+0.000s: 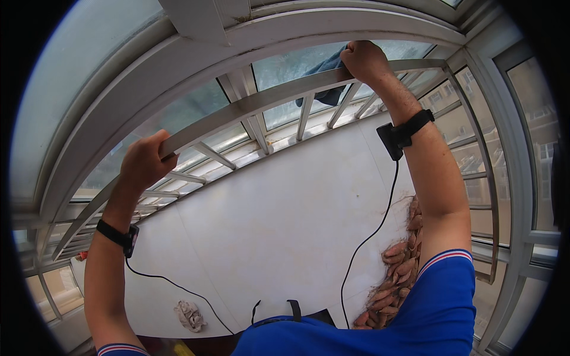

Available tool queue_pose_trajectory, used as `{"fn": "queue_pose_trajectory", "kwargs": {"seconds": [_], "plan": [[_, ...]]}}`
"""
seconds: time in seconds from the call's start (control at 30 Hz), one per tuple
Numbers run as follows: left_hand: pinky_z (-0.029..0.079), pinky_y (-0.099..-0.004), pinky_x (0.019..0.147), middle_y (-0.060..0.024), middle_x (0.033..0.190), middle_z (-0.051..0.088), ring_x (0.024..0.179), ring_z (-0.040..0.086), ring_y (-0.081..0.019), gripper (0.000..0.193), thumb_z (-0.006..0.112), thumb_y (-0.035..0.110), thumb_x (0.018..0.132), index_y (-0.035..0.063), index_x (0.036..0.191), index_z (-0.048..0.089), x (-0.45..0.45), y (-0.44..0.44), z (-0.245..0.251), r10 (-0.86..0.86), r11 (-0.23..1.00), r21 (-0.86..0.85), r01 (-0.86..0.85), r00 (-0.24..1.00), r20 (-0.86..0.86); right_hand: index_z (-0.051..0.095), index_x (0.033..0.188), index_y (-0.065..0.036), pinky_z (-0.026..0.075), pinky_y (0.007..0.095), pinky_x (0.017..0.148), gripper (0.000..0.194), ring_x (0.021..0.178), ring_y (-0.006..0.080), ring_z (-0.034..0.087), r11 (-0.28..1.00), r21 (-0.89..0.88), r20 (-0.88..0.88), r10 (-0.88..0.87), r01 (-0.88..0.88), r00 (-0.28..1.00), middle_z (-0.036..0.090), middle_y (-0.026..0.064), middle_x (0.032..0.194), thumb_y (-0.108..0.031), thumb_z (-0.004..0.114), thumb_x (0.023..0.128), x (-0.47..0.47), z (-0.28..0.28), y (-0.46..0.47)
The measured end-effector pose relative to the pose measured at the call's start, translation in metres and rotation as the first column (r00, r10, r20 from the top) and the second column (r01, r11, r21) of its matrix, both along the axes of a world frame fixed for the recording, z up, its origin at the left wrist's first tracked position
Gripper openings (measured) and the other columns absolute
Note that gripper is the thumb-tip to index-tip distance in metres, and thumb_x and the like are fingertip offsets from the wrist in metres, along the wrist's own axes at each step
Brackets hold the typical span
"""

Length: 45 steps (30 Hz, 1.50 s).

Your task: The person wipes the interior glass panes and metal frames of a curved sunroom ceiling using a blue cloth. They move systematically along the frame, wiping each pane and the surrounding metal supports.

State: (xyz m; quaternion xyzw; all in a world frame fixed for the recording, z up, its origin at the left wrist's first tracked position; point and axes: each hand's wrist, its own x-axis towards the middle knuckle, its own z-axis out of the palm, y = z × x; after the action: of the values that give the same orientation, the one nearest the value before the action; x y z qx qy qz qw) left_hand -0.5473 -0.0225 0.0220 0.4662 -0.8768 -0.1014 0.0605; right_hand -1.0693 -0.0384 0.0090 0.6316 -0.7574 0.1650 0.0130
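Observation:
My left hand (148, 159) is wrapped around the flat metal top rail (249, 104) of a guard railing in front of the windows. Farther right, my right hand (366, 60) is closed on a dark blue-grey cloth (327, 66) and reaches over the same rail. The cloth hangs down behind the rail, and its lower end shows between the bars. Behind it is a window pane (278, 73) with a hazy, streaked surface. Whether the cloth presses against the glass is hard to tell.
Below the railing lies a broad white surface (276, 213). Sweet potatoes (394, 276) are heaped along its right side. A crumpled pale cloth (189, 316) lies at the lower left. Black cables (356, 253) run from both wrist straps. Railing bars (305, 118) stand between me and the windows.

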Motion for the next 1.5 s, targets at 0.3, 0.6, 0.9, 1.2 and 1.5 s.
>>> {"fn": "queue_pose_trajectory", "kwargs": {"seconds": [0.3, 0.6, 0.9, 1.2, 1.5], "plan": [[0.054, -0.0492, 0.067, -0.0138, 0.073, 0.067, 0.072, 0.070, -0.0384, 0.025, 0.080, 0.021, 0.085, 0.0079, 0.092, 0.060, 0.001, 0.001, 0.000, 0.032, 0.999, 0.004, -0.032, 0.999, -0.003, 0.072, 0.111, 0.003, 0.057, 0.0430, 0.092, 0.029, 0.107, 0.0332, 0.072, 0.941, -0.214, 0.851, 0.047, 0.263, 0.523, 0.075, 0.0164, 0.112, -0.018, 0.054, 0.102, -0.031, -0.008, 0.012], [0.054, -0.0482, 0.066, -0.0134, 0.070, 0.065, 0.071, 0.070, -0.0382, 0.024, 0.079, 0.020, 0.086, 0.0074, 0.093, 0.060, 0.002, 0.000, -0.004, 0.005, 1.000, -0.024, -0.005, 1.000, 0.012, 0.058, 0.142, -0.002, 0.056, 0.0425, 0.106, 0.044, 0.127, 0.0258, 0.065, 0.896, 0.027, 0.860, 0.205, 0.443, -0.467, 0.067, 0.0118, 0.140, -0.035, 0.047, 0.113, 0.053, -0.083, 0.152], [0.053, -0.0478, 0.065, -0.0118, 0.069, 0.064, 0.069, 0.070, -0.0360, 0.022, 0.078, 0.021, 0.086, 0.0089, 0.091, 0.061, 0.002, -0.001, -0.005, 0.021, 0.999, -0.025, -0.021, 1.000, 0.017, 0.062, 0.134, -0.003, 0.059, 0.0388, 0.097, 0.038, 0.114, 0.0220, 0.070, 0.998, 0.060, 0.672, -0.055, -0.020, -0.738, 0.070, 0.0099, 0.128, -0.028, 0.040, 0.115, 0.180, -0.133, 0.149], [0.054, -0.0471, 0.066, -0.0120, 0.070, 0.064, 0.069, 0.069, -0.0360, 0.021, 0.078, 0.021, 0.086, 0.0082, 0.091, 0.061, 0.003, -0.001, -0.002, 0.015, 1.000, -0.010, -0.015, 0.999, 0.029, 0.059, 0.133, -0.003, 0.057, 0.0298, 0.080, 0.033, 0.100, 0.0140, 0.064, 0.971, -0.183, 0.838, 0.235, 0.151, -0.493, 0.066, 0.0066, 0.113, -0.003, 0.048, 0.101, 0.198, -0.109, 0.066], [0.055, -0.0462, 0.066, -0.0124, 0.070, 0.065, 0.069, 0.070, -0.0355, 0.022, 0.079, 0.021, 0.088, 0.0078, 0.093, 0.062, 0.001, 0.000, -0.003, 0.005, 1.000, -0.011, -0.005, 1.000, 0.011, 0.053, 0.137, -0.001, 0.058, 0.0324, 0.084, 0.038, 0.099, 0.0155, 0.066, 0.975, -0.155, 0.883, 0.209, 0.159, -0.419, 0.062, 0.0101, 0.123, -0.004, 0.061, 0.101, 0.221, -0.149, 0.060]]}}
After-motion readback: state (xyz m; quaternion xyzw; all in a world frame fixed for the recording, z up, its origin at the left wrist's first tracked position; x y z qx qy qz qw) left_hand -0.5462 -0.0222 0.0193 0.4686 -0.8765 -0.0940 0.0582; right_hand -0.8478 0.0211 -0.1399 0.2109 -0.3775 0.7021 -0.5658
